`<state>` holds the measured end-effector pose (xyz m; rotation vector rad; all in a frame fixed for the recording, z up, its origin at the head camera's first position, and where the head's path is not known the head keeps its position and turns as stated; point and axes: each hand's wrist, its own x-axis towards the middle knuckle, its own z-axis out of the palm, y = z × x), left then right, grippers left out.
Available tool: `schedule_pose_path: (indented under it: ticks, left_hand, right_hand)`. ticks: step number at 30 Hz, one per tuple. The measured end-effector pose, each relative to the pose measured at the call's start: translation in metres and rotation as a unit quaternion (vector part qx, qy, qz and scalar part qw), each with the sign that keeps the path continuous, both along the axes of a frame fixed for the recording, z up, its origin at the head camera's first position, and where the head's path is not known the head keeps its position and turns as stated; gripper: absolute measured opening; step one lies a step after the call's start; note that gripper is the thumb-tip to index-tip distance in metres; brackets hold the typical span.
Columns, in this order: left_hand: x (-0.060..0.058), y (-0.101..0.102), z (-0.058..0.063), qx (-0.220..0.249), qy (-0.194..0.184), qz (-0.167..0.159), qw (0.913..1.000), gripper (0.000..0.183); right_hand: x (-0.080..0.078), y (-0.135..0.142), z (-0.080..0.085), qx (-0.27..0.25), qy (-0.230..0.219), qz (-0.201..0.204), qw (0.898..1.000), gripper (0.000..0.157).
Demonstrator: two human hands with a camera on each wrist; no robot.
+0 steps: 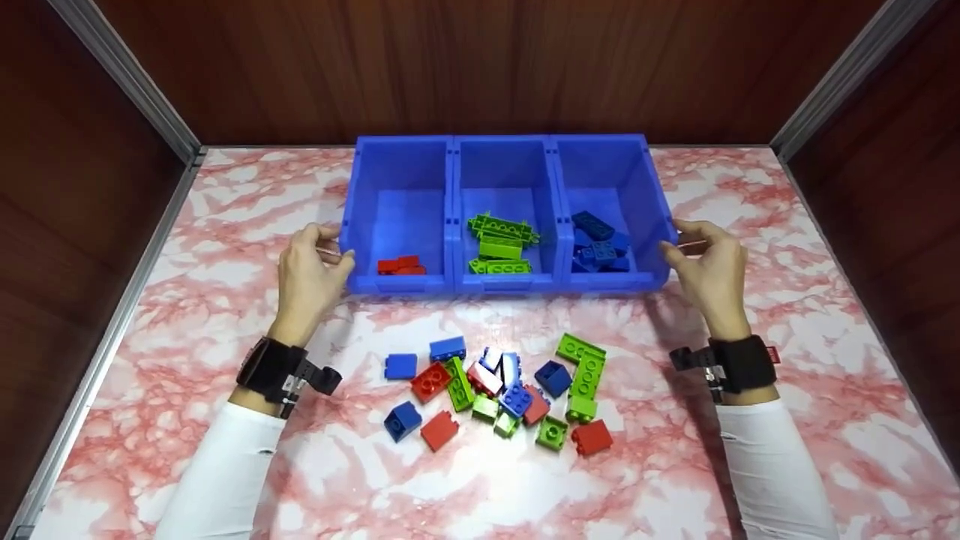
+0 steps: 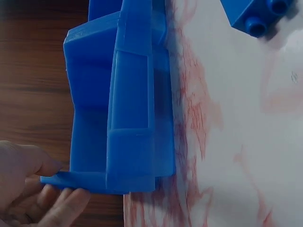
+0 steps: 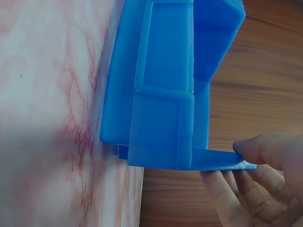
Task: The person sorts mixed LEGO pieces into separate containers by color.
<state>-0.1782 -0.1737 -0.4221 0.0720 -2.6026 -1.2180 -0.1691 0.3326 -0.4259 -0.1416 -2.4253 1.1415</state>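
**Edges, Overlaps and Glare Kept Parts From Sight**

In the head view, both white sleeves (image 1: 214, 472) ran off the bottom edge, as did the near side of the counter (image 1: 480, 499). The front wall of the blue three-compartment bin (image 1: 504, 283) hid the lower parts of the red bricks (image 1: 401, 265). The dark blue bricks (image 1: 600, 253) overlapped too closely to count. In the loose pile, a blue brick (image 1: 516, 400) partly covered a red brick (image 1: 537, 405). Glare washed out a neighbouring brick (image 1: 485, 379). In the wrist views, the left hand (image 1: 307, 277) and right hand (image 1: 712, 274) were cropped at the side edges, the bin at the top.
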Motion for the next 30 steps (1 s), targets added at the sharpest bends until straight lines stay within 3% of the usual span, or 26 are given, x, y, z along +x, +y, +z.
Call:
schedule_pose_path:
  ticks: [5, 9, 11, 14, 16, 21, 26, 30]
  left_hand:
    - [0.014, 0.01, 0.014, -0.03, 0.001, 0.0, 0.9996, 0.046]
    - [0.03, 0.023, 0.028, -0.055, 0.052, -0.017, 0.997, 0.041]
    - [0.038, 0.032, 0.034, -0.067, 0.086, -0.036, 0.9934, 0.035]
    - [0.051, 0.046, 0.042, -0.081, 0.106, -0.094, 0.9866, 0.028]
    - [0.058, 0.055, 0.045, -0.094, 0.095, -0.145, 0.9803, 0.025]
    - [0.068, 0.077, 0.047, -0.125, 0.021, -0.245, 0.9611, 0.031]
    - [0.067, 0.092, 0.036, -0.152, -0.061, -0.324, 0.9318, 0.036]
    - [0.062, 0.099, 0.022, -0.19, -0.112, -0.363, 0.9054, 0.04]
  right_hand:
    - [-0.001, 0.0, 0.003, -0.001, -0.003, 0.004, 1.0, 0.032]
    - [0.0, 0.0, 0.002, -0.002, -0.003, 0.004, 1.0, 0.032]
    - [0.0, 0.0, 0.001, 0.0, -0.002, 0.005, 1.0, 0.032]
    - [0.0, -0.001, 0.0, 0.002, -0.002, 0.007, 1.0, 0.032]
    - [-0.001, -0.001, 0.001, 0.002, -0.003, 0.007, 1.0, 0.031]
    - [-0.001, -0.001, 0.002, -0.005, 0.004, 0.011, 1.0, 0.031]
    - [0.001, 0.0, 0.001, -0.008, 0.005, 0.005, 1.0, 0.031]
    - [0.001, 0.001, 0.0, -0.006, 0.003, 0.003, 1.0, 0.032]
